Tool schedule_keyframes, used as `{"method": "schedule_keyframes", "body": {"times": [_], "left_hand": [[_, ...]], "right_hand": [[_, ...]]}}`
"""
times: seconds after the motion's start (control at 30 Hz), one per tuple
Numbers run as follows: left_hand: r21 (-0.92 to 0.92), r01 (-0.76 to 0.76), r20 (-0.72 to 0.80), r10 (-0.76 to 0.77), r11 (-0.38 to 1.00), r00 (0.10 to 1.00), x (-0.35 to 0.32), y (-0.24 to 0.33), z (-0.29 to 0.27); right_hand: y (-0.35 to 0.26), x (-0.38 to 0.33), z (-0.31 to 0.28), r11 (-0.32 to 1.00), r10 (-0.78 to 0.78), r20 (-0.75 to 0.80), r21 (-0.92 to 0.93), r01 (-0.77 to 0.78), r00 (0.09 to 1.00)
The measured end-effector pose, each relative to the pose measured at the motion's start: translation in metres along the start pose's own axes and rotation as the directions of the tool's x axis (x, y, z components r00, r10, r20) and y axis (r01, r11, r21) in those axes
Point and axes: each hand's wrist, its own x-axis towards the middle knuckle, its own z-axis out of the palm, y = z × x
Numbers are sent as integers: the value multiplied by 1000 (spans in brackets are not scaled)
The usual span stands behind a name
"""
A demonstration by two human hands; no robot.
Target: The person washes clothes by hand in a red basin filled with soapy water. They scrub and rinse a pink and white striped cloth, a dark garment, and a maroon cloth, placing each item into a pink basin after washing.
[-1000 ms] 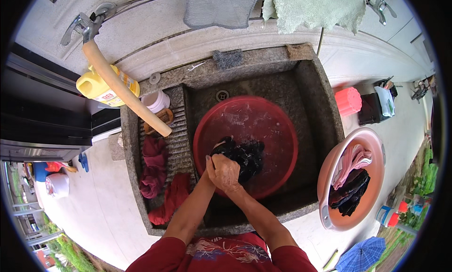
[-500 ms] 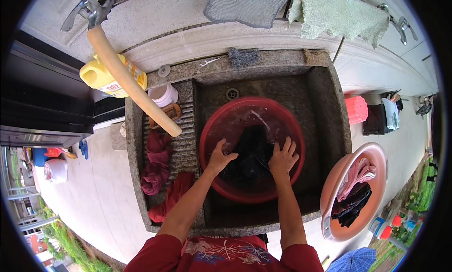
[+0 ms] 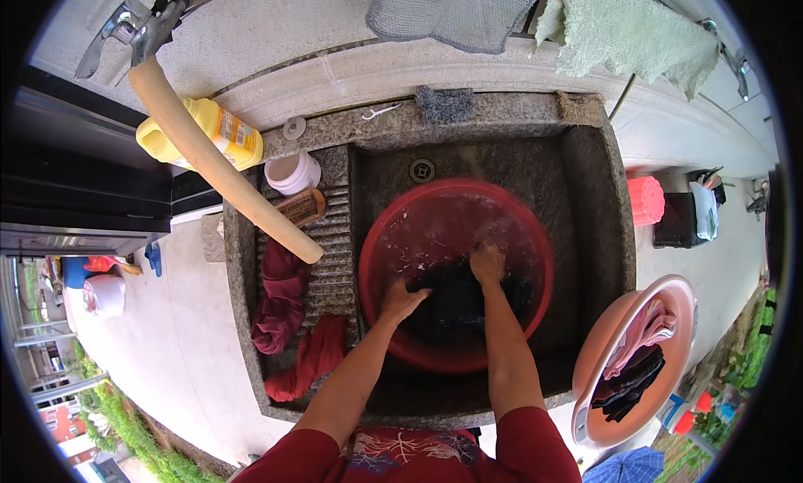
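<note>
Dark cloth (image 3: 452, 303) lies in basin (image 3: 439, 211); hose (image 3: 213, 158) overhangs washboard (image 3: 336, 274).

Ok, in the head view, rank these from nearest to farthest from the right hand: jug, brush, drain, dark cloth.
From the right hand:
1. Dark cloth: in the red basin, right by the hand.
2. Drain: behind the basin.
3. Brush: left, on the ridged slab.
4. Jug: farther left, past the brush.

Near the centre are two hands (image 3: 487, 264) and one red basin (image 3: 447, 362); one peach basin (image 3: 657, 391) at four o'clock brings the basins to two. Two reddish garments (image 3: 283, 303) lie between seven and eight, one brush (image 3: 306, 206) at nine, one yellow jug (image 3: 238, 138) and one white tub (image 3: 303, 180) at ten.
</note>
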Motion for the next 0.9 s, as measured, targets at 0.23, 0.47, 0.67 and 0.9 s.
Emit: {"method": "schedule_keyframes", "body": {"times": [0.23,0.47,0.67,0.9], "left_hand": [[-722,31,6,-38,691,999,9,36,-6],[-889,442,361,404,-124,840,-8,42,5],[-868,430,355,-296,247,887,-35,75,17],[-925,369,346,-196,95,918,-39,77,5]], "right_hand": [[5,-37,-30,239,-43,100,967,-87,994],[-77,-167,21,763,-524,-319,236,602,790],[-61,-105,8,921,-365,-445,-48,385,818],[-63,-150,5,795,-540,-365,73,602,758]]}}
